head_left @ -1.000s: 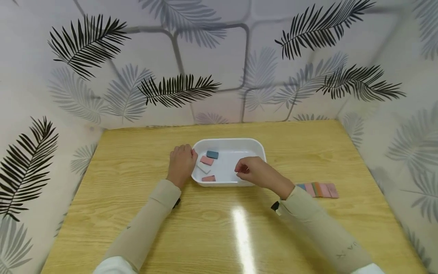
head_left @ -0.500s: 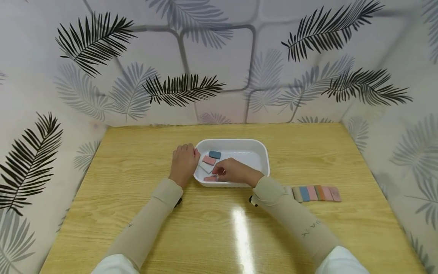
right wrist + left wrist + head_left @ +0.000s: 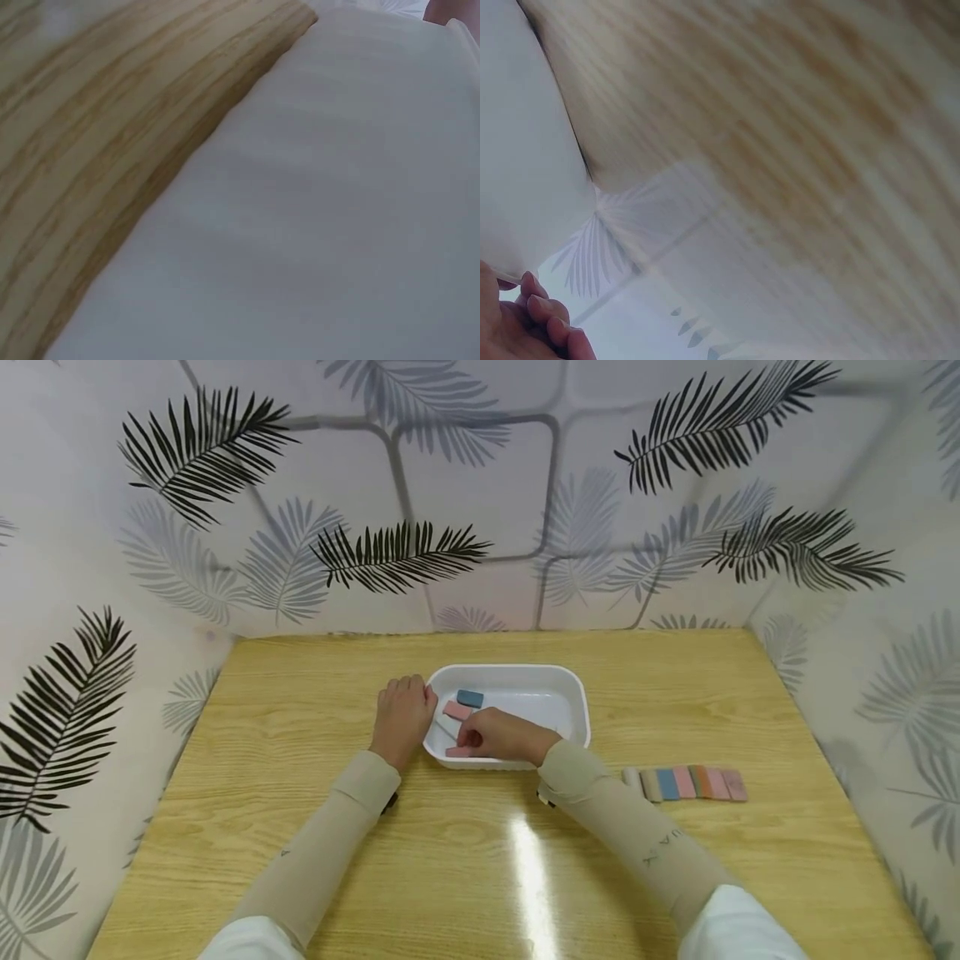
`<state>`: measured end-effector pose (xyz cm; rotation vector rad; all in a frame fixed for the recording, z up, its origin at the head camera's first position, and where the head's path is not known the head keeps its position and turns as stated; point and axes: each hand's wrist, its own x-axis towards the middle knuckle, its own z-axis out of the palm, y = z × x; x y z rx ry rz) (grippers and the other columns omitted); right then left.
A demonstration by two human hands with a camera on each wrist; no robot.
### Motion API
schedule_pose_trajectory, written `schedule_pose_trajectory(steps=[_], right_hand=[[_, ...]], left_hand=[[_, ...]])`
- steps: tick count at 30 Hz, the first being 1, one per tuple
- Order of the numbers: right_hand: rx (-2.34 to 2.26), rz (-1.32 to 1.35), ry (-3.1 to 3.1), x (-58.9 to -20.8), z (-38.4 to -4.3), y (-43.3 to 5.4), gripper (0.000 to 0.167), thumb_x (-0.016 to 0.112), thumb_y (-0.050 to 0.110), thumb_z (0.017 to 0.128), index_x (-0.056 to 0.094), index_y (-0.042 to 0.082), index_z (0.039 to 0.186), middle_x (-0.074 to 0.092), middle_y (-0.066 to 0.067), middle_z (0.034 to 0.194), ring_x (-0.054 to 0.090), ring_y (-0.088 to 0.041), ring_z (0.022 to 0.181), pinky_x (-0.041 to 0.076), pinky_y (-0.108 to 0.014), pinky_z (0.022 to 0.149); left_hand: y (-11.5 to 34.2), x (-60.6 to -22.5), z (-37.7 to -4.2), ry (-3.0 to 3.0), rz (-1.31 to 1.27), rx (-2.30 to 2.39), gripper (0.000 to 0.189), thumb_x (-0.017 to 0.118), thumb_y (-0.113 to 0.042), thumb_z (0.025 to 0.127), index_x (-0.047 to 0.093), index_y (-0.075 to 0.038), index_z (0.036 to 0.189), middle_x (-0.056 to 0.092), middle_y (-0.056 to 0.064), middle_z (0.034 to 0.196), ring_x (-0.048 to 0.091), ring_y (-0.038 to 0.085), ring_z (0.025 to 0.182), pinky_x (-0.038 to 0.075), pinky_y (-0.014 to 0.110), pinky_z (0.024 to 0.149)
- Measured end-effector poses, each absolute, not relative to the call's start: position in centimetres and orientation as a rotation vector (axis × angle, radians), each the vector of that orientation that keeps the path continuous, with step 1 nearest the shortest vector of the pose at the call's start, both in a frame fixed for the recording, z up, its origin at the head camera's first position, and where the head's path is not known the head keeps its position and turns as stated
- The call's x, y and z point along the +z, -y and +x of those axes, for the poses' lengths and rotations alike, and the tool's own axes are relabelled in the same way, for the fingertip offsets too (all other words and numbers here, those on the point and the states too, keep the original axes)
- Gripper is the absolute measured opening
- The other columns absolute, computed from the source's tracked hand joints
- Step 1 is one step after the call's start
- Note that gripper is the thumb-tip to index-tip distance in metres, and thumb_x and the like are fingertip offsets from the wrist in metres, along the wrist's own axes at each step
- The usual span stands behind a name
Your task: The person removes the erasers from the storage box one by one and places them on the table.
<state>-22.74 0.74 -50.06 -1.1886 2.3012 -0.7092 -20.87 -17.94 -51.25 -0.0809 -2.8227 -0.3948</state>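
In the head view, a white plastic tray [image 3: 547, 672] stands on the table, with several small erasers at its left end. My left hand [image 3: 403, 714] grips the tray's left rim; its curled fingers [image 3: 546, 309] show under the rim in the left wrist view. My right hand [image 3: 498, 733] reaches inside the tray and pinches the right end of a pink eraser [image 3: 455, 752] by the front wall. Behind it lie a white eraser [image 3: 447, 725], partly covered by the right hand, another pink eraser [image 3: 457, 711] and a blue eraser [image 3: 470, 698].
A row of erasers [image 3: 684, 783], in beige, blue, pink and orange-green, lies side by side on the wooden table [image 3: 337, 860] right of the tray. A leaf-patterned cloth [image 3: 480, 485] stands behind and at both sides. The tray's wall [image 3: 300, 187] fills much of the right wrist view.
My right hand has moved left across the tray from its right part, and its fingers have come onto the front pink eraser. The left hand keeps its place at the rim.
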Motion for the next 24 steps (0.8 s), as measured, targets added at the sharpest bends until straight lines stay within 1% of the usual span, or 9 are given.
schedule_pose_trajectory(steps=[4,8,13,17,24], right_hand=[[-0.672,-1.207,-2.301,-50.0,-23.0,-0.4,0.007,0.065,0.018,0.087,0.068,0.012,0.09,0.062,0.006,0.077,0.052,-0.005,0.068,0.044,-0.02,0.067],[-0.66,-1.187,-2.298,-49.9,-23.2,-0.4,0.009,0.066,0.019,0.087,0.068,0.012,0.093,0.061,0.008,0.079,0.053,-0.005,0.07,0.045,-0.02,0.068],[-0.689,-1.193,-2.315,-49.9,-23.3,-1.1,0.015,0.069,0.019,0.084,0.067,0.011,0.097,0.062,0.008,0.083,0.054,-0.006,0.074,0.045,-0.02,0.07],[-0.71,-1.205,-2.35,-49.4,-23.3,-2.1,0.017,0.07,0.018,0.082,0.067,0.009,0.096,0.061,0.006,0.084,0.055,-0.008,0.075,0.046,-0.02,0.07],[-0.751,-1.148,-2.433,-47.8,-23.1,-4.4,0.019,0.066,0.012,0.077,0.065,0.008,0.095,0.061,0.003,0.085,0.055,-0.01,0.077,0.045,-0.022,0.071]], left_hand=[[18.2,-51.1,-20.9,2.815,-0.076,-0.362,0.028,0.039,-0.024,0.096,0.052,-0.003,0.082,0.054,0.013,0.077,0.048,0.03,0.074,0.039,0.042,0.065],[18.3,-51.0,-20.8,2.807,-0.074,-0.403,0.027,0.04,-0.023,0.095,0.051,-0.004,0.081,0.053,0.012,0.077,0.047,0.03,0.074,0.037,0.041,0.065],[18.4,-51.1,-20.7,2.803,-0.08,-0.429,0.027,0.039,-0.023,0.095,0.049,-0.005,0.079,0.053,0.012,0.077,0.046,0.03,0.075,0.036,0.041,0.066],[18.2,-51.1,-20.7,2.836,-0.072,-0.46,0.028,0.037,-0.025,0.096,0.048,-0.006,0.079,0.052,0.011,0.078,0.045,0.028,0.075,0.035,0.04,0.066],[17.8,-50.9,-20.6,2.844,-0.065,-0.465,0.027,0.037,-0.025,0.096,0.049,-0.007,0.08,0.051,0.009,0.077,0.044,0.027,0.074,0.034,0.038,0.065]])
